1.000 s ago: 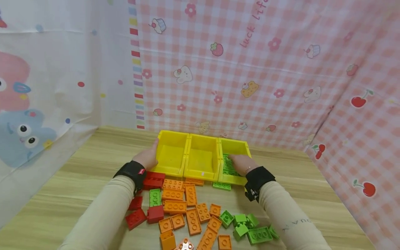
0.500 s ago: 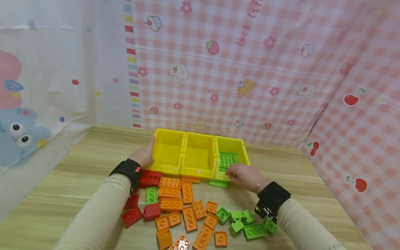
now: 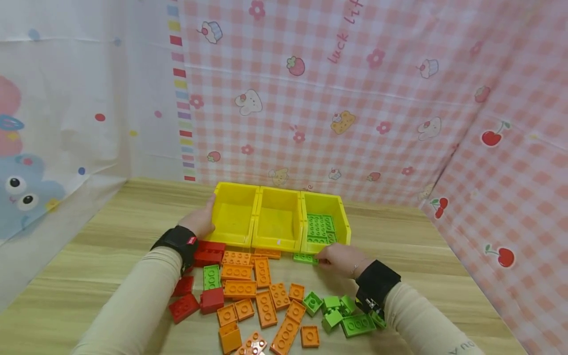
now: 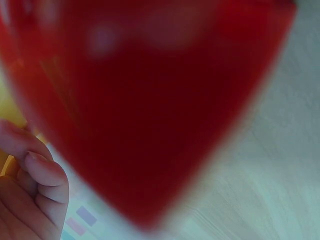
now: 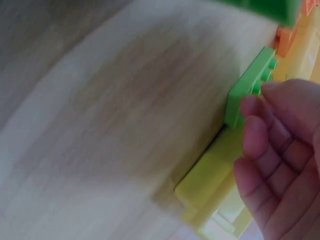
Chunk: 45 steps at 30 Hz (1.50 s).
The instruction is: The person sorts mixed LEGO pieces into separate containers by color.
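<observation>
A yellow bin (image 3: 277, 243) with three compartments stands on the table. My left hand (image 3: 198, 220) holds its left wall, thumb along the rim and fingers curled. The left and middle compartments show bare floors, while the right one holds several green building bricks (image 3: 320, 227). Just in front of that compartment lies another green building brick (image 5: 250, 90). My right hand (image 3: 340, 259) is at its right end, with loosely bent fingers; firm contact cannot be told. A red brick (image 4: 155, 100) fills much of the left wrist view, blurred.
Orange bricks (image 3: 239, 288) are scattered before the bin. Red bricks (image 3: 183, 308) lie by the left forearm. A loose green cluster (image 3: 332, 313) lies near the right wrist, and one green brick (image 3: 211, 277) sits between red and orange ones. Patterned cloth (image 3: 284, 108) hangs behind.
My right hand has come out of the right compartment, leaving green bricks inside, and has moved down to the green brick in front. The left hand has stayed on the bin.
</observation>
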Tool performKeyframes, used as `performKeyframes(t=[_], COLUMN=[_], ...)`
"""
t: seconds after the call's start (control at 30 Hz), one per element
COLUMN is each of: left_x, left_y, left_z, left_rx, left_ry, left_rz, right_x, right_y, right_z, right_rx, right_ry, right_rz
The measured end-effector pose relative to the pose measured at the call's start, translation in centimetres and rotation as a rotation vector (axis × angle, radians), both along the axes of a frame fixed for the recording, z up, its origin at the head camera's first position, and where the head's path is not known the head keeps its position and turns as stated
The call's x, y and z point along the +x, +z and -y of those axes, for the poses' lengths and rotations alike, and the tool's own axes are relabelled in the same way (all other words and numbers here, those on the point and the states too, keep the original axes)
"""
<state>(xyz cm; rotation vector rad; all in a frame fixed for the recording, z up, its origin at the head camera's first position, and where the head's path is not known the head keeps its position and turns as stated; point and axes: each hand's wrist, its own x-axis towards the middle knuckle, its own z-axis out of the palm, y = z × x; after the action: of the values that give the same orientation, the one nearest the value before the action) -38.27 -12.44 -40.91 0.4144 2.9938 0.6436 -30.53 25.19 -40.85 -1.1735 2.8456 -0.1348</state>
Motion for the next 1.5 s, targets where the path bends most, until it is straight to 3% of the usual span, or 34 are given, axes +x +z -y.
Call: performKeyframes(t=[0.27, 0.6, 0.87, 1.0, 1.33, 1.5], left_x=[0.1, 0.3, 0.1, 0.2, 0.2, 0.3], left_y=[0.0, 0.2, 0.1, 0.2, -0.1, 0.0], left_z=[0.0, 0.0, 0.1, -0.1, 0.7, 0.3], left_rx=[-0.002, 0.004, 0.001, 0.004, 0.011, 0.017], left_ry=[0.001, -0.005, -0.004, 0.003, 0.006, 0.004], left_rz=[0.004, -0.004, -0.006, -0.002, -0.040, -0.045], right_x=[0.5, 1.0, 1.4, 1.2, -2.7, -4.3], right_y=[-0.3, -0.1, 1.6, 2.7, 4.9, 4.9], right_z=[0.2, -0.3, -0.9, -1.3, -0.9, -1.5], right_rx=[-0.006, -0.004, -0.060, -0.089, -0.068, -0.042], right_ry=[-0.064, -0.004, 0.066, 0.015, -0.140, -0.142], right_rz=[0.028, 0.036, 0.034, 0.017, -0.032, -0.092])
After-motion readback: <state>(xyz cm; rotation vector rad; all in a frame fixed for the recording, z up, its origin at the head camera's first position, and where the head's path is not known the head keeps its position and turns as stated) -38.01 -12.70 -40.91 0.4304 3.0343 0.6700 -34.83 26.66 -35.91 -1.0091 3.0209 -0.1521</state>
